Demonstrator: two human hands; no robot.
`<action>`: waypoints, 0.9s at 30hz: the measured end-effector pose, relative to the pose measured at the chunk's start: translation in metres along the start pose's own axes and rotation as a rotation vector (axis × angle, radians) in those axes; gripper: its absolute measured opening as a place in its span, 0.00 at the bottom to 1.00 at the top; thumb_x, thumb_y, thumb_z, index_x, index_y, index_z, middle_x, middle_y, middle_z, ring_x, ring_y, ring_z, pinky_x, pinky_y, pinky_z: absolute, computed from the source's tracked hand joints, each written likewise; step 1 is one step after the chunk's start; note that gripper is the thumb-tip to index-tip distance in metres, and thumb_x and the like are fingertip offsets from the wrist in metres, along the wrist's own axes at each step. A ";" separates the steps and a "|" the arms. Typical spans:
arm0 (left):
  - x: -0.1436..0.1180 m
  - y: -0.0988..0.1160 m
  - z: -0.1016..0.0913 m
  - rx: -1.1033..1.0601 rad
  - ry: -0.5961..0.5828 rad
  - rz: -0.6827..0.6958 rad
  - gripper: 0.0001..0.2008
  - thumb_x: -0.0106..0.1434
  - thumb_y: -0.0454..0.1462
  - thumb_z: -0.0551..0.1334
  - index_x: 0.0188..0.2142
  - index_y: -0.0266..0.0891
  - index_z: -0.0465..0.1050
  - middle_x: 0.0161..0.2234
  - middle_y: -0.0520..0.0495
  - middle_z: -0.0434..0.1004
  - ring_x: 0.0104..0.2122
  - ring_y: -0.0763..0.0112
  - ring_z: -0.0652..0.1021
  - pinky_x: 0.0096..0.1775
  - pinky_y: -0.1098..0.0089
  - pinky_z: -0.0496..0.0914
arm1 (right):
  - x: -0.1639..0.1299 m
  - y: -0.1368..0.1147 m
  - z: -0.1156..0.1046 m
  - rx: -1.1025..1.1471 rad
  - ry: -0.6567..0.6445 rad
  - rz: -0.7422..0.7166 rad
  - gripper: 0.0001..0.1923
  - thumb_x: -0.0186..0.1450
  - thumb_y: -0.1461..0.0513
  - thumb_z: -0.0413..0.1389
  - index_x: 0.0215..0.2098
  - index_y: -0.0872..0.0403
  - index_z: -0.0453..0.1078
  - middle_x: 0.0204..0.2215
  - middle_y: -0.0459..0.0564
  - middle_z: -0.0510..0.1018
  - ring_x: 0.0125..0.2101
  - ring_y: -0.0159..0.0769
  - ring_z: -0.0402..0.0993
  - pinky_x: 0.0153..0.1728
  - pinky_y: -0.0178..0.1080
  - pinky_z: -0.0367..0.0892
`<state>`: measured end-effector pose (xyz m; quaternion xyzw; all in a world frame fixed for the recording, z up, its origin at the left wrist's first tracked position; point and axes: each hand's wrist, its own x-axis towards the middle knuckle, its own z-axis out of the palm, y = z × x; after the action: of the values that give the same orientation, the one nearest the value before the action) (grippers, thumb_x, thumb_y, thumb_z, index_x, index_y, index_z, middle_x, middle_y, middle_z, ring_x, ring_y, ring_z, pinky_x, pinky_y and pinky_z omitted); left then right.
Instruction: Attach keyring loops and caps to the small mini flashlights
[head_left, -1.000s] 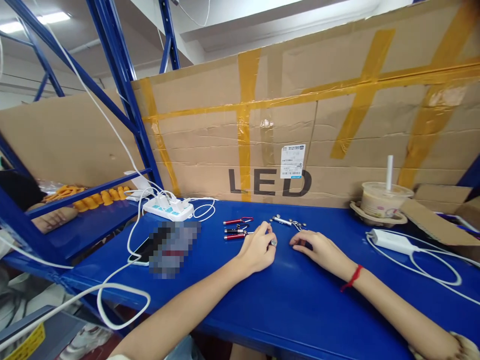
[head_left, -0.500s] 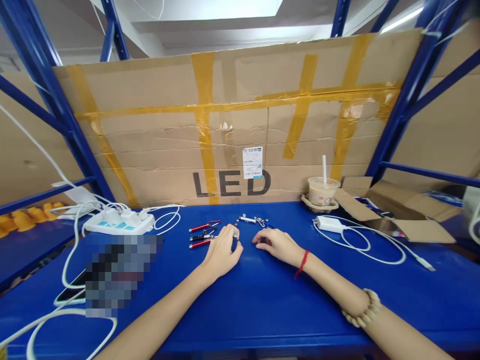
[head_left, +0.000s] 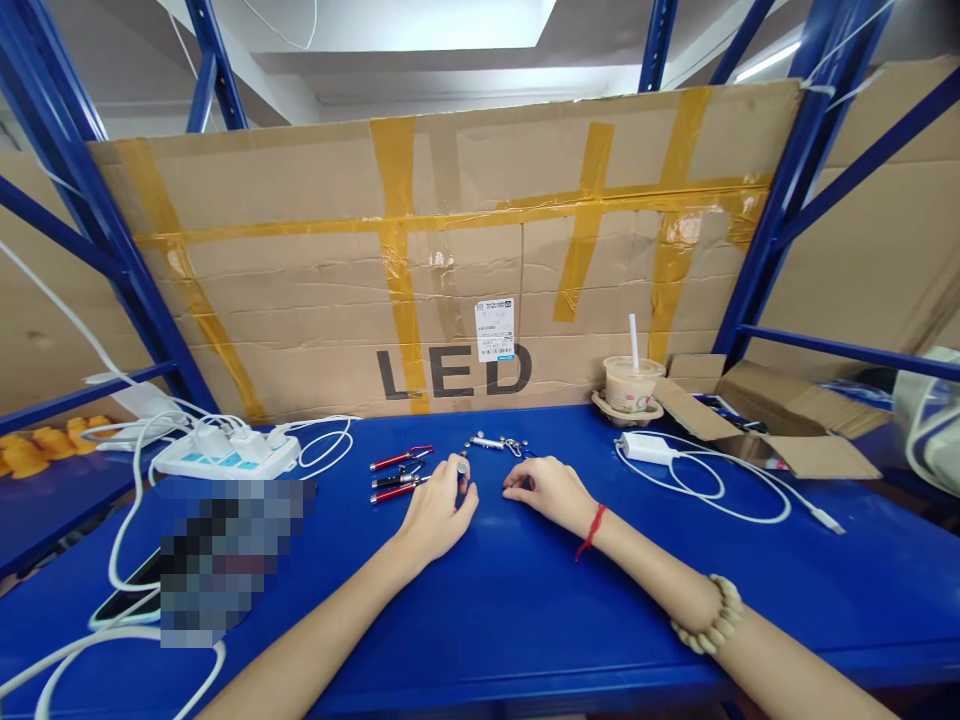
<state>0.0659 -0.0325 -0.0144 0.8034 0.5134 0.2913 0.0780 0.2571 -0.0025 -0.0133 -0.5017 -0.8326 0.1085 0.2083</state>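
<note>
My left hand (head_left: 437, 513) rests on the blue tabletop with its fingers curled. A small silvery round piece (head_left: 463, 468) shows at its fingertips. Just left of that hand lie two red pen-shaped keychain lights (head_left: 391, 462) and a black one (head_left: 386, 482); the fingers partly cover the nearer red one. Across a narrow gap, my right hand (head_left: 553, 492) is bent with thumb and fingers drawn together; what they hold, if anything, is hidden. Beyond both hands lie a silver tube (head_left: 488, 443), a metal clasp with chain (head_left: 514, 447) and several tiny round pieces.
A white power strip (head_left: 225, 455) with cables and a phone (head_left: 127, 590) are at the left. On the right stand a lidded drink cup (head_left: 631, 385), a white adapter (head_left: 649, 448) with its cable and an open carton (head_left: 802, 455). Cardboard (head_left: 300, 330) walls the back.
The whole view has shifted slightly, so everything appears a little further left and lower. Both hands keep nearly the same pose and place on the table.
</note>
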 end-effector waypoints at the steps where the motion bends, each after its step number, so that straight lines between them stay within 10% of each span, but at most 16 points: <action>1: 0.000 0.001 -0.001 -0.001 -0.005 -0.005 0.04 0.61 0.38 0.46 0.34 0.41 0.54 0.29 0.51 0.64 0.29 0.70 0.69 0.32 0.70 0.61 | 0.000 0.000 0.001 -0.001 0.016 -0.011 0.02 0.58 0.61 0.58 0.30 0.48 0.74 0.29 0.41 0.77 0.30 0.34 0.72 0.28 0.34 0.62; 11: -0.002 0.003 -0.002 -0.015 -0.070 0.044 0.08 0.64 0.41 0.44 0.37 0.40 0.56 0.31 0.51 0.69 0.27 0.71 0.71 0.31 0.72 0.62 | 0.000 -0.009 0.003 0.354 0.359 -0.338 0.07 0.64 0.61 0.52 0.35 0.51 0.73 0.35 0.46 0.76 0.36 0.35 0.71 0.32 0.34 0.65; 27: -0.003 -0.003 0.003 0.164 -0.172 0.158 0.15 0.66 0.42 0.42 0.41 0.39 0.61 0.34 0.46 0.69 0.35 0.66 0.72 0.32 0.70 0.65 | -0.003 -0.019 0.008 0.464 0.272 -0.465 0.14 0.63 0.53 0.53 0.29 0.54 0.72 0.29 0.50 0.75 0.29 0.34 0.71 0.20 0.32 0.63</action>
<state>0.0641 -0.0333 -0.0189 0.8669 0.4623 0.1837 0.0324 0.2400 -0.0135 -0.0137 -0.2479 -0.8423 0.1768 0.4447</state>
